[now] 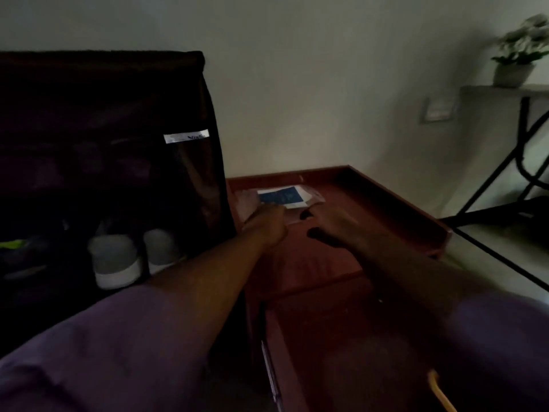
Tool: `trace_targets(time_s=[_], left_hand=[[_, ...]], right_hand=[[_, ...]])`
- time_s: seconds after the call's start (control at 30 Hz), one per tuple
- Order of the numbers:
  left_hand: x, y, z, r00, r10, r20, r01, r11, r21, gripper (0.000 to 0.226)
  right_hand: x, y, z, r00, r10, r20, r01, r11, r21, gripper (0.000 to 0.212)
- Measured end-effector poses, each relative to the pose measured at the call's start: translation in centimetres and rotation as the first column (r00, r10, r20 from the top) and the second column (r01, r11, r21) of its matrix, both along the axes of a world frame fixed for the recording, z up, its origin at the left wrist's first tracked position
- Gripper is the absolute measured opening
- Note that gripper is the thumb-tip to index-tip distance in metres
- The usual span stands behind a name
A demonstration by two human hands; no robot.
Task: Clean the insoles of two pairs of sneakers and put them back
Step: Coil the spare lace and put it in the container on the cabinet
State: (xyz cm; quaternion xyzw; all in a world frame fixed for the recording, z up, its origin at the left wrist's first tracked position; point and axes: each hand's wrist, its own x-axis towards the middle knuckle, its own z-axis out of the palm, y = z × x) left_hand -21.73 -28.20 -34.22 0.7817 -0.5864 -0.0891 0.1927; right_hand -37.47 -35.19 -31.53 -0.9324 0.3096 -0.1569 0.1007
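The frame is dark and blurred. A flat packet with a blue label (282,197) lies at the back of a red-brown wooden cabinet top (371,203). My left hand (267,223) reaches to the packet's near left edge with its fingers curled; whether it grips the packet is unclear. My right hand (332,227) rests just right of it on the wood, fingers apart, dark nails showing, fingertips near the packet's front edge. A pair of white sneakers (118,260) stands toe-out at the bottom of a dark fabric shoe rack (104,120) on the left. No insoles are visible.
Other dark shoes, one with a neon green stripe (12,243), sit lower left in the rack. A raised wooden rim (395,194) borders the cabinet top. At the right stand a black-legged table (505,173) and a potted plant (520,52). A partly open drawer (273,367) lies below.
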Motion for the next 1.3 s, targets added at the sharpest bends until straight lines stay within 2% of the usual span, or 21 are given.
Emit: trace_targets(time_s=[0.07, 0.17, 0.23, 0.3, 0.33, 0.4, 0.47, 0.57, 0.67, 0.73, 0.8, 0.9, 0.93, 1.1, 1.2, 1.3], left_hand=[[2.6, -2.6, -0.6, 0.998, 0.029, 0.052, -0.031, 0.999, 0.042, 0.048], [4.8, -4.6, -1.3, 0.984, 0.067, 0.165, -0.088, 0.988, 0.124, 0.059], [5.4, -5.4, -1.6, 0.993, 0.025, 0.115, -0.050, 0.973, 0.224, 0.068], [5.2, -5.8, -1.5, 0.995, -0.006, 0.104, -0.027, 0.948, 0.316, 0.060], [5.1, -6.0, -1.4, 0.989, -0.012, 0.148, -0.038, 0.944, 0.327, 0.056], [4.9, -6.6, -1.7, 0.960, -0.027, 0.279, -0.055, 0.958, 0.283, 0.053], [4.9, -7.0, -2.3, 0.926, -0.021, 0.377, -0.062, 0.977, 0.205, 0.060], [4.7, -7.0, -3.1, 0.911, -0.021, 0.412, -0.043, 0.988, 0.146, 0.071], [2.9, -5.7, -2.9, 0.896, -0.078, 0.437, -0.002, 0.984, 0.180, 0.078], [0.5, -3.8, -2.3, 0.906, -0.103, 0.411, 0.013, 0.976, 0.217, 0.092], [-2.3, -1.3, -1.7, 0.945, -0.143, 0.294, 0.057, 0.958, 0.282, 0.101], [-5.9, 2.1, -1.4, 0.984, -0.179, -0.007, 0.173, 0.937, 0.303, 0.093], [-7.1, 3.0, -1.5, 0.982, -0.181, -0.061, 0.191, 0.939, 0.285, 0.089], [-14.3, 9.0, -0.8, 0.961, -0.240, -0.134, 0.269, 0.925, 0.268, 0.067], [-18.3, 12.8, 0.7, 0.954, -0.298, -0.042, 0.298, 0.915, 0.273, 0.062], [-20.2, 15.4, 2.3, 0.947, -0.322, 0.010, 0.313, 0.928, 0.203, 0.060]], right_hand=[[2.5, -2.8, -1.4, 0.998, 0.023, -0.059, -0.025, 0.999, -0.034, 0.051], [4.7, -6.0, -3.7, 0.979, -0.052, -0.199, 0.030, 0.993, -0.112, 0.066], [5.4, -7.7, -4.9, 0.950, -0.106, -0.294, 0.054, 0.982, -0.180, 0.072], [5.8, -8.6, -5.5, 0.934, -0.120, -0.338, 0.044, 0.974, -0.224, 0.069], [6.0, -9.0, -5.5, 0.926, -0.123, -0.357, 0.035, 0.969, -0.245, 0.066], [6.8, -10.6, -5.9, 0.941, -0.087, -0.327, 0.001, 0.968, -0.253, 0.060], [7.4, -11.7, -6.9, 0.964, -0.070, -0.258, 0.010, 0.973, -0.229, 0.050], [6.7, -11.7, -8.0, 0.967, -0.080, -0.243, 0.015, 0.966, -0.259, 0.046], [4.6, -10.8, -7.4, 0.945, -0.117, -0.304, 0.046, 0.971, -0.233, 0.044], [2.6, -9.3, -5.9, 0.944, -0.101, -0.314, 0.032, 0.975, -0.218, 0.037], [-0.1, -6.6, -3.9, 0.939, -0.077, -0.335, 0.012, 0.982, -0.191, 0.036], [-5.0, -2.1, -1.2, 0.918, -0.049, -0.393, -0.040, 0.976, -0.215, 0.033], [-6.5, -0.7, -0.4, 0.917, -0.049, -0.397, -0.042, 0.975, -0.216, 0.032], [-13.2, 6.4, 3.3, 0.879, -0.049, -0.474, -0.033, 0.986, -0.164, 0.030], [-16.5, 9.8, 5.2, 0.843, -0.016, -0.538, -0.042, 0.995, -0.095, 0.030], [-18.4, 12.1, 6.3, 0.814, 0.018, -0.580, -0.068, 0.996, -0.065, 0.031]])
